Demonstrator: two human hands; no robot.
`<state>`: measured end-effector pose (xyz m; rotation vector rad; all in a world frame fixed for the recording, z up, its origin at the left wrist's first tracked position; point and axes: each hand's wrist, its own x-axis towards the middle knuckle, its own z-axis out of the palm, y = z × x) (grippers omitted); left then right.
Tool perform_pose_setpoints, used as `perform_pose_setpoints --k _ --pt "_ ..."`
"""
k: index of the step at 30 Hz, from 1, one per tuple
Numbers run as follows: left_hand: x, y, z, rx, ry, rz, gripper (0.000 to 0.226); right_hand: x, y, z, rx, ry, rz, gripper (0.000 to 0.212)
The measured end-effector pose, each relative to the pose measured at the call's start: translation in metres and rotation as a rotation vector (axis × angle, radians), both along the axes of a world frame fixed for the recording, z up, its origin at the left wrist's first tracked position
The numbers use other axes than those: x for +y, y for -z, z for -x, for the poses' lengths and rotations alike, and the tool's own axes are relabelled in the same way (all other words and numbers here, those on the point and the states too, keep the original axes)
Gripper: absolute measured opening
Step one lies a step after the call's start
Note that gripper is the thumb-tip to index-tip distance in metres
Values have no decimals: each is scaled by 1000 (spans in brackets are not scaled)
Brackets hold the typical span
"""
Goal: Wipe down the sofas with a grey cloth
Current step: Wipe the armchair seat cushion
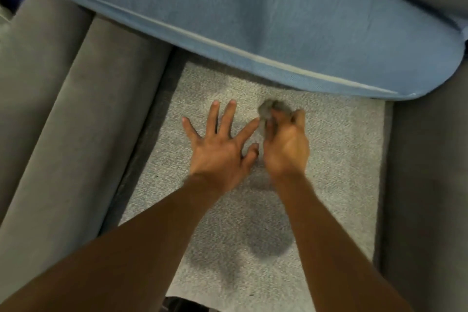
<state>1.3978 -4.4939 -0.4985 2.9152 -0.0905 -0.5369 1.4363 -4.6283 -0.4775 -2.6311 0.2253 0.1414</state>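
Observation:
My right hand (286,144) grips a bunched grey cloth (271,109) and holds it down on the light grey textured seat of the sofa (329,159). The cloth sticks out past my fingers and looks blurred. My left hand (220,144) lies flat on the same seat just to the left, fingers spread and straight, its forefinger tip close to the cloth.
A blue cushion (253,20) overhangs the back of the seat, just beyond both hands. A grey padded armrest (63,96) runs along the left and a darker grey side (425,185) rises at the right. Dark patches (266,240) mark the seat nearer to me.

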Motion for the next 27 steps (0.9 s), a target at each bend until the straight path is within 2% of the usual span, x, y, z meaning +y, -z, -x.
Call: perform_pose_setpoints --k 3,5,7,9,12,14,17,21,24,27 --pt "3 -3 0 4 20 7 61 -13 -22 41 87 -189 50 42" --pt "3 -3 1 9 25 20 60 -26 -28 35 139 -247 48 34" --pt "4 -2 1 3 7 42 58 -30 -26 20 146 -242 60 26" --pt "4 -1 2 -13 -2 47 58 -24 -21 24 100 -194 43 28" --pt "6 1 5 -38 17 49 57 -15 -15 81 36 -142 -33 31" --pt "6 2 4 -46 15 65 56 -15 -20 133 71 -111 -129 25" --pt "5 1 9 -55 16 63 57 -18 -25 169 93 -219 -41 37" --pt "8 -3 29 -41 16 89 56 -22 -26 144 150 -246 70 39" --pt "9 -5 36 -30 15 83 57 -22 -27 177 106 -212 -27 30" --pt "8 -5 35 -23 13 73 57 -23 -33 227 111 -265 -72 24"
